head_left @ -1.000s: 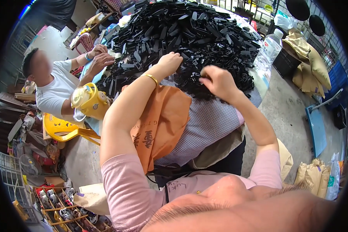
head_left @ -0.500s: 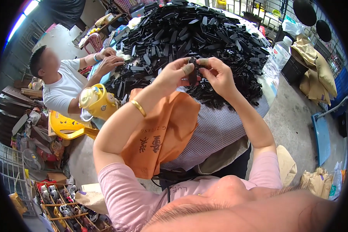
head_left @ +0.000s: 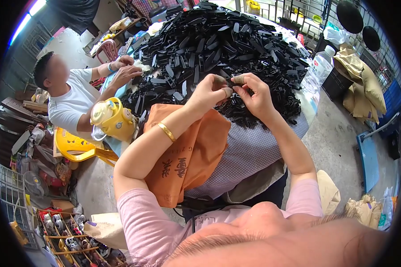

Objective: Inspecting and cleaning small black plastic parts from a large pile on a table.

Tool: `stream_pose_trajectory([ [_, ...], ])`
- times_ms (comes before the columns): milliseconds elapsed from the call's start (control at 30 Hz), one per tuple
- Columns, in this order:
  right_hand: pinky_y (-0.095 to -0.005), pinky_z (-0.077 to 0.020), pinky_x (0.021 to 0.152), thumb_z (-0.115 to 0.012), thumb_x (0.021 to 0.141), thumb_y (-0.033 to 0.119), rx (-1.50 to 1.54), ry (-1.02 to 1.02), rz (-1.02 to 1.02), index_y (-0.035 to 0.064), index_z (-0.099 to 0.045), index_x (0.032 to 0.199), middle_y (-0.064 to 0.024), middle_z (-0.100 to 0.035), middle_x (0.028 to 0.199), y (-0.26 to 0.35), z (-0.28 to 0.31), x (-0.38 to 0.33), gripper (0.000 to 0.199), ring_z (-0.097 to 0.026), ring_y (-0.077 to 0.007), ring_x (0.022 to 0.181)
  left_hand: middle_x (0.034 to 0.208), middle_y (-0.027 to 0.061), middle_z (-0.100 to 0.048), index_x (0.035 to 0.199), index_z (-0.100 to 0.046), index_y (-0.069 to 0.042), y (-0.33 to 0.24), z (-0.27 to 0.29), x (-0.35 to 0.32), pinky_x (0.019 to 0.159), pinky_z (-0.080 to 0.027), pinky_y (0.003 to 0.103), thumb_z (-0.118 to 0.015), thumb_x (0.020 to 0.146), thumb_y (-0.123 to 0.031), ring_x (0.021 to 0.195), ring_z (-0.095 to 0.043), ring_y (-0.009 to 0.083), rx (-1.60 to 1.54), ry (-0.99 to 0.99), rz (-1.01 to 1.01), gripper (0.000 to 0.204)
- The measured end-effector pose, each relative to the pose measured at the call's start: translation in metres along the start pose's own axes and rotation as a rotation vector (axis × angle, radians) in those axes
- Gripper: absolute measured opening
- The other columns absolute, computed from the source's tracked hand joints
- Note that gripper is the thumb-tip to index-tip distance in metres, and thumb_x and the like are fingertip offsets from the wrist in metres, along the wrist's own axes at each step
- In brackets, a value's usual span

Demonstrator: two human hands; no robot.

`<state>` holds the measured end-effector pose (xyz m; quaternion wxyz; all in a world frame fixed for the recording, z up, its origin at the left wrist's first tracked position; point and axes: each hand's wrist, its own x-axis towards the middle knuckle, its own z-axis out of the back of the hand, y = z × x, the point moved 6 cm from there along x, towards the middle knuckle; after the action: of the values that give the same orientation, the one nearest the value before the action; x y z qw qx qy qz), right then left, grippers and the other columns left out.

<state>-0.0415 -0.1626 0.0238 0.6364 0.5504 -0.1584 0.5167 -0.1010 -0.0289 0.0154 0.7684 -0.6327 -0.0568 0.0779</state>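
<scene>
Both my hands meet over the near side of a big heap of black plastic parts. My left hand, with a wrapped thumb, is closed in a pinch. My right hand, a wrapping on its index finger too, pinches from the other side, its fingertips almost touching the left ones. Between them is a small black plastic part, mostly hidden by my fingers and hard to tell from the dark heap behind. Smaller black pieces lie just below my hands. An orange bag rests under my left forearm.
On the left a co-worker in a white shirt has both hands at the heap's edge. A yellow jug stands between us. A clear plastic bottle is at the right table edge. The dotted tablecloth hangs toward me.
Both hands have come down slightly toward the near pieces. The left hand has turned, and the black part that showed below its fingers is now mostly hidden. The co-worker's hands have hardly moved.
</scene>
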Motion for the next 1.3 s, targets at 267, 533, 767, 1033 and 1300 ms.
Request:
stream_pose_trajectory([
  [267,-0.0238,-0.0487,0.060,-0.064,0.077,0.000,0.111,-0.093,-0.051,-0.0019,-0.062,0.098,-0.0102,-0.060,0.086,-0.001,0.002,-0.001,0.021,-0.060,-0.0170,0.071,0.102,0.0076,-0.057,0.115,-0.050,0.004,0.005,0.005,0.007,0.074,-0.047,0.025,-0.061,0.083,-0.006,0.087,-0.055,0.0115,-0.303,0.130,-0.122,0.035],
  [533,-0.0243,-0.0501,0.062,-0.063,0.077,-0.003,-0.120,-0.100,0.049,-0.0012,-0.062,0.097,-0.0083,-0.059,0.085,0.016,0.004,-0.001,0.020,-0.061,-0.0172,0.073,0.105,0.0067,-0.058,0.116,-0.051,0.001,0.016,-0.006,0.006,0.086,-0.049,0.031,-0.052,0.091,-0.016,0.097,-0.057,0.0149,-0.376,0.179,-0.023,0.030],
  [767,-0.0253,-0.0500,0.059,-0.065,0.071,-0.005,-0.267,-0.129,0.119,-0.0021,-0.061,0.087,-0.0092,-0.059,0.083,0.016,0.005,-0.005,0.016,-0.061,-0.0186,0.071,0.104,0.0065,-0.058,0.119,-0.050,0.000,0.012,-0.008,0.005,0.084,-0.049,0.029,-0.051,0.092,-0.016,0.093,-0.058,0.0139,-0.316,0.137,-0.069,0.032],
  [1033,-0.0287,-0.0500,0.061,-0.062,0.071,-0.004,-0.030,0.072,0.018,-0.0027,-0.060,0.089,-0.0116,-0.058,0.083,0.015,-0.003,-0.001,0.017,-0.060,-0.0231,0.070,0.091,0.0052,-0.062,0.107,-0.053,0.004,0.014,-0.004,0.007,0.066,-0.047,0.022,-0.053,0.090,-0.013,0.078,-0.056,0.0081,-0.241,-0.018,-0.140,0.024],
  [1300,-0.0370,-0.0463,0.059,-0.054,0.077,-0.001,-0.306,0.284,0.133,-0.0031,-0.052,0.085,-0.0165,-0.054,0.078,0.021,-0.017,-0.010,0.009,-0.055,-0.0346,0.068,0.069,0.0121,-0.058,0.098,-0.049,0.005,0.001,-0.003,-0.002,0.057,-0.046,0.030,-0.058,0.084,-0.019,0.059,-0.055,0.0176,0.331,-0.321,-0.343,0.030],
])
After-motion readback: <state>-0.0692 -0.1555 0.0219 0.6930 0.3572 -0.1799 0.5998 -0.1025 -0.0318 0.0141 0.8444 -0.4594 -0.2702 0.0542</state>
